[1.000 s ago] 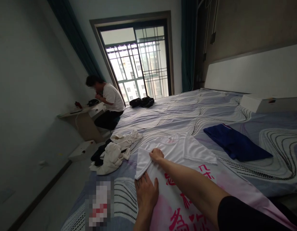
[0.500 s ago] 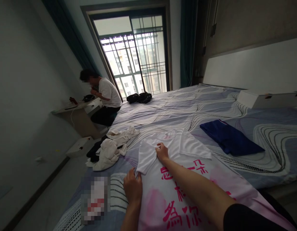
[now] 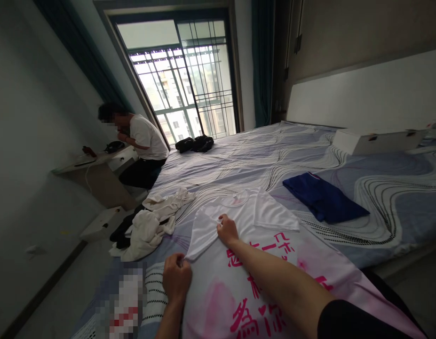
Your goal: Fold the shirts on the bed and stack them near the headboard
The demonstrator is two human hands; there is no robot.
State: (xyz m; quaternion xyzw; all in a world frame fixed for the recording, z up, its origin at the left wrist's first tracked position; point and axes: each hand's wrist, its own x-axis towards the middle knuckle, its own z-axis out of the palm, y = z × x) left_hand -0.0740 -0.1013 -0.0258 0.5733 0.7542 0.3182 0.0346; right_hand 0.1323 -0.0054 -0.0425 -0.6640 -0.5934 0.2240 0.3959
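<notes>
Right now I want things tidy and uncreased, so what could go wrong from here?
The right hand pinches the T-shirt near the shoulder, so pulling might crease it there. The left hand has just a sleeve corner, so that grip could slip. The cream clothes lie by the bed's edge and might slide off if nudged.

You have one bed — on it one printed shirt, one folded blue garment, one white box; left of it one other person, one desk; beyond it two curtains.
</notes>
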